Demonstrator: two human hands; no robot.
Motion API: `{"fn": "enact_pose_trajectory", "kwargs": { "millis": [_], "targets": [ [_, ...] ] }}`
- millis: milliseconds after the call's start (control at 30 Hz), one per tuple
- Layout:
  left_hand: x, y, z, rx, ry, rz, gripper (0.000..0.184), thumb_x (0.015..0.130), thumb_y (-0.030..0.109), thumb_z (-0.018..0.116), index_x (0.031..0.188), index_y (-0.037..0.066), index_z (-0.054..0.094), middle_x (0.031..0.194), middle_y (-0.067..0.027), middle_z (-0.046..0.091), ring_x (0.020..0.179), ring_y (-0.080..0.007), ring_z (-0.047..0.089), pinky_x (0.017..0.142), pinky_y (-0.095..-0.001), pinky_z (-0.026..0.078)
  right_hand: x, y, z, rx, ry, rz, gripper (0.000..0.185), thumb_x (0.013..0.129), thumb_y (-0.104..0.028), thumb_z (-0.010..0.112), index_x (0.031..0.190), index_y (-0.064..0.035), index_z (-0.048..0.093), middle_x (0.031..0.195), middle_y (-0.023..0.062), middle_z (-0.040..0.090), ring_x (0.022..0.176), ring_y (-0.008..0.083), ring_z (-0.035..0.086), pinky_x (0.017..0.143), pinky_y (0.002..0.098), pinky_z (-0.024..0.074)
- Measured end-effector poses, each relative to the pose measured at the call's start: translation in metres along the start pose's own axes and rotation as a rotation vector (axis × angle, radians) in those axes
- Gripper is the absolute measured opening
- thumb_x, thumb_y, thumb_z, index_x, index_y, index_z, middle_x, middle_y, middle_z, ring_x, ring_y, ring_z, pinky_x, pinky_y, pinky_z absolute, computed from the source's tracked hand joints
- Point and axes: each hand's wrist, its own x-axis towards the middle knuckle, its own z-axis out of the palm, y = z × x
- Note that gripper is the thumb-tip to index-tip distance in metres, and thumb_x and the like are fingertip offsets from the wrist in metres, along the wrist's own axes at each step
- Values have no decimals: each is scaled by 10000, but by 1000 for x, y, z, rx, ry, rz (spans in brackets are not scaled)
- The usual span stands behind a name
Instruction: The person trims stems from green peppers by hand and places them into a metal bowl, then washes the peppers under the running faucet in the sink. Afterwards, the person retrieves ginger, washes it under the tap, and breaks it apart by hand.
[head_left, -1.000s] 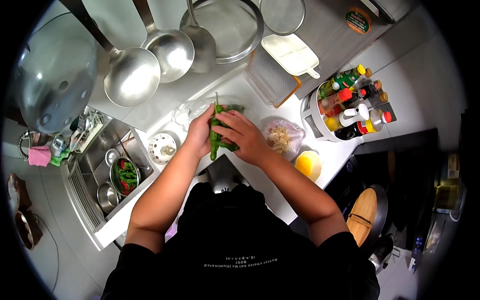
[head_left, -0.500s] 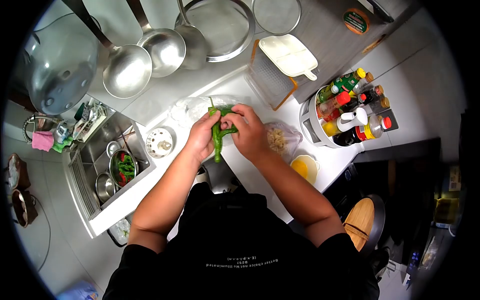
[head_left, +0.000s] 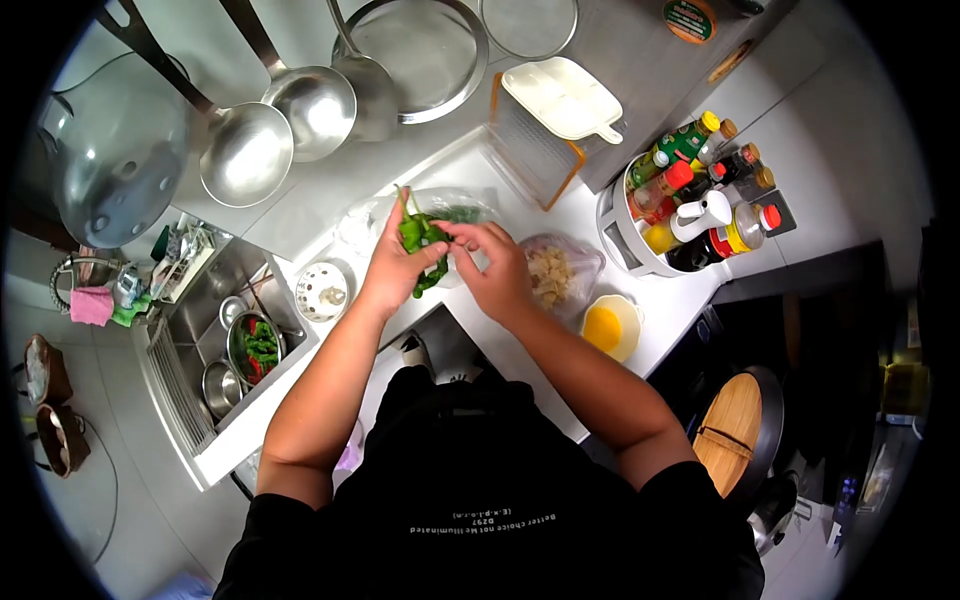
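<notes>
White kitchen counter [head_left: 665,310] spans the scene, steel sink [head_left: 192,325] to the left, as your left hand [head_left: 387,275] clasps green chili peppers [head_left: 411,236] above its middle. Your right hand [head_left: 502,280] bends its fingertips against them; whether they pinch one, you cannot tell. Half a second on, the lower tips have drawn back from the near edge, the peppers not yet set down.

A narrow gap parts the hands [head_left: 401,265] from the small bowl [head_left: 304,292]; rightward, a bag [head_left: 588,264] blocks.
</notes>
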Motion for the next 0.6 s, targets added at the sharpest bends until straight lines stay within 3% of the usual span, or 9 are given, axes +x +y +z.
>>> {"fn": "enact_pose_trajectory", "kwargs": {
  "millis": [67,100,200,233,333,367,467,500,600],
  "targets": [
    [-3,-5,4,194,-66,80,927,814,-50,642,1508,116,49,1148,-96,599,967,-149,575,850,-265,470,8,-12,-6,120,-132,261,300,777,-144,684,1055,-39,649,872,74,615,714,197,580,645,328,468],
    [-4,-10,4,221,-96,61,948,796,-59,657,1508,107,54,1159,-88,580,996,-150,564,891,-269,453,8,-7,-1,130,-109,228,301,783,-181,714,1034,-27,651,793,47,599,632,117,529,566,269,436],
    [-10,-9,4,246,-132,84,976,807,-99,626,1513,159,4,1196,-80,534,989,-130,559,870,-260,453,8,17,3,388,-282,478,297,781,-179,723,1024,-24,649,685,-3,549,594,76,491,541,247,413],
    [-12,-10,4,106,-84,42,877,813,-6,683,1493,68,134,1150,-76,600,988,-124,569,878,-258,460,8,17,4,436,-250,460,251,790,-155,721,987,-18,648,630,-37,502,571,51,455,526,229,395],
    [-14,-6,-4,37,-79,-132,687,830,32,686,1421,34,336,1087,-52,634,958,-101,581,857,-243,469,9,14,3,544,-269,431,186,822,-60,683,990,-7,624,753,-34,577,636,36,510,581,198,423],
    [-19,-4,-3,72,-85,-82,425,843,58,680,1243,10,546,1009,-38,659,916,-90,595,834,-235,478,10,10,3,520,-271,437,165,813,-69,691,954,-9,630,724,-26,567,623,46,507,570,210,422],
    [-24,-12,-13,120,-108,-109,253,853,72,673,1092,5,628,920,-14,655,840,-74,585,766,-232,484,10,2,6,432,-266,404,127,793,-91,710,860,-8,642,670,1,554,601,75,512,554,236,427],
    [-26,-15,-16,196,-99,-100,191,852,95,679,1017,12,633,823,-2,637,747,-70,554,699,-243,473,11,4,8,396,-255,354,124,790,-94,713,838,-4,642,674,11,560,605,84,522,560,239,433],
    [-46,-14,-19,436,44,-67,218,854,117,684,1040,26,613,803,23,592,715,-56,489,645,-229,428,19,0,17,313,-319,256,155,767,-116,732,767,7,639,703,54,584,605,121,545,570,258,441]
  ]
}}
